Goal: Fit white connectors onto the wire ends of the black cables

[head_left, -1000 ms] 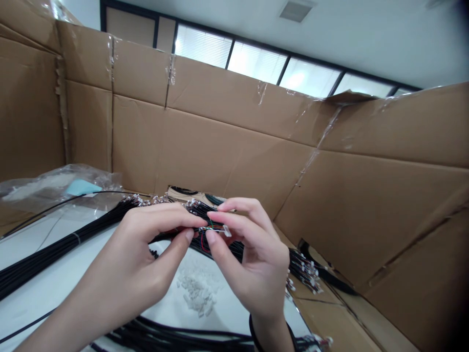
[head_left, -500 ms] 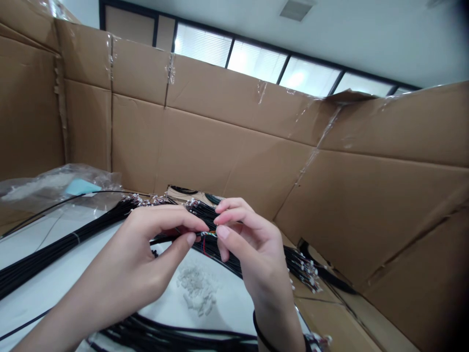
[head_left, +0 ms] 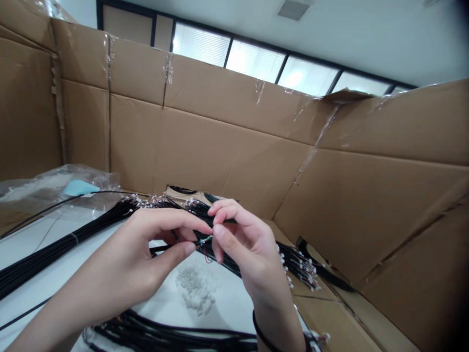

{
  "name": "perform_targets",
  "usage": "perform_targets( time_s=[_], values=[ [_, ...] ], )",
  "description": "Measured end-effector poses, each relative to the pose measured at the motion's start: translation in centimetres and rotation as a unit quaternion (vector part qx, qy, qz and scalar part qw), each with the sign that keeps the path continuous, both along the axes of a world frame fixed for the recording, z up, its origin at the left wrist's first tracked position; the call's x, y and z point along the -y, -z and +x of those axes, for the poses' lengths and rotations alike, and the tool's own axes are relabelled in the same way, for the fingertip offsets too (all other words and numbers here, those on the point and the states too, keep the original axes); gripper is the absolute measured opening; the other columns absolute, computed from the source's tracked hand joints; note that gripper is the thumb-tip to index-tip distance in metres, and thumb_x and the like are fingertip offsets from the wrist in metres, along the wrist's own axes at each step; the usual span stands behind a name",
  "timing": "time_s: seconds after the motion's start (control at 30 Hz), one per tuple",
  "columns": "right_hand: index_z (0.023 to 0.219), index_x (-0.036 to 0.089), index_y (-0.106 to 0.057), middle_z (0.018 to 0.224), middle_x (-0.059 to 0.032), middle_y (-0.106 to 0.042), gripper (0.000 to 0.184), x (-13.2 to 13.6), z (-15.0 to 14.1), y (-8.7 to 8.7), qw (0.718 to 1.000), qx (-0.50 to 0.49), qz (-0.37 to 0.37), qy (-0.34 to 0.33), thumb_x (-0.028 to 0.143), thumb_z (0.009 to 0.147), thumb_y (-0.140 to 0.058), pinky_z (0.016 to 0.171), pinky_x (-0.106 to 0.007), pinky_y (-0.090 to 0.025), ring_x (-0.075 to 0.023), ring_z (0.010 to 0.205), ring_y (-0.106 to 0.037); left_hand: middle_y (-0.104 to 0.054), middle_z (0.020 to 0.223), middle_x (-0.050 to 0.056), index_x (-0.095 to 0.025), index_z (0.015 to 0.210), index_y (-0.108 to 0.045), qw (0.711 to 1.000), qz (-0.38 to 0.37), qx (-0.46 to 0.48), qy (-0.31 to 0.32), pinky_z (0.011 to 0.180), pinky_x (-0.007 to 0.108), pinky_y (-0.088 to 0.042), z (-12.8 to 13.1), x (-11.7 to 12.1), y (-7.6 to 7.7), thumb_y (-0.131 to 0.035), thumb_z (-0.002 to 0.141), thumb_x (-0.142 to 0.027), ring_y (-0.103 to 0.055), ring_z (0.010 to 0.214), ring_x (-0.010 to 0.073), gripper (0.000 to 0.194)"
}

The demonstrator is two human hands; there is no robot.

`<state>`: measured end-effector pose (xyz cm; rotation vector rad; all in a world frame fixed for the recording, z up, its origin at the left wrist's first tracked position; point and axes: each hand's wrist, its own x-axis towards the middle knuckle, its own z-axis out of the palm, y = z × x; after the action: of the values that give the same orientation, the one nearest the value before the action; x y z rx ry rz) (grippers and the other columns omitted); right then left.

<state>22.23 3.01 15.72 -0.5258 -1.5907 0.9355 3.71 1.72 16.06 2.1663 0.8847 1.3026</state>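
My left hand pinches a black cable near its end, thumb below and index finger above. Thin coloured wires come out of that end, and a red one loops down below the others. Thumb and fingers of my right hand are closed on the wire tips, which they hide along with the white connector seen earlier. Below the hands, a pile of small whitish connector housings lies on the white tabletop.
Bundles of black cables with white-tipped ends lie at the left, the front and the right. A clear plastic bag rests at the back left. Tall cardboard walls surround the table.
The white connector showed beyond my right fingertips a second ago; now those fingers cover it. My right hand has shifted its grip and closed over the wire ends. My left hand stays nearly in place.
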Motion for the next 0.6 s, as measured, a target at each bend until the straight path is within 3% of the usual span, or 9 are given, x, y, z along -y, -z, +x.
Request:
perform_targets(
  time_s=[0.33, 0.6],
  values=[
    [0.081, 0.018, -0.064, 0.097, 0.0003, -0.054, 0.009, -0.08, 0.0, -0.05, 0.999, 0.018, -0.013, -0.026, 0.02, 0.09, -0.064, 0.047, -0.015, -0.044, 0.0006, 0.05, -0.052, -0.068, 0.086, -0.009, -0.032, 0.111, -0.066, 0.999, -0.037, -0.036, 0.003, 0.068, 0.014, -0.047, -0.36, 0.22, 0.45, -0.054, 0.095, -0.02, -0.061, 0.076, 0.0058, 0.023],
    [0.082, 0.018, -0.061, 0.094, 0.0008, -0.054, 0.011, 0.28, -0.18, -0.15, 0.999, 0.035, -0.002, -0.031, 0.02, 0.093, -0.061, 0.047, -0.015, -0.043, -0.0006, 0.051, -0.051, -0.065, 0.086, -0.007, -0.027, 0.101, -0.063, 0.994, -0.038, -0.079, 0.065, 0.066, 0.017, -0.043, -0.44, -0.19, -0.49, -0.047, 0.097, -0.015, -0.056, 0.076, 0.0074, 0.02]
  ],
)
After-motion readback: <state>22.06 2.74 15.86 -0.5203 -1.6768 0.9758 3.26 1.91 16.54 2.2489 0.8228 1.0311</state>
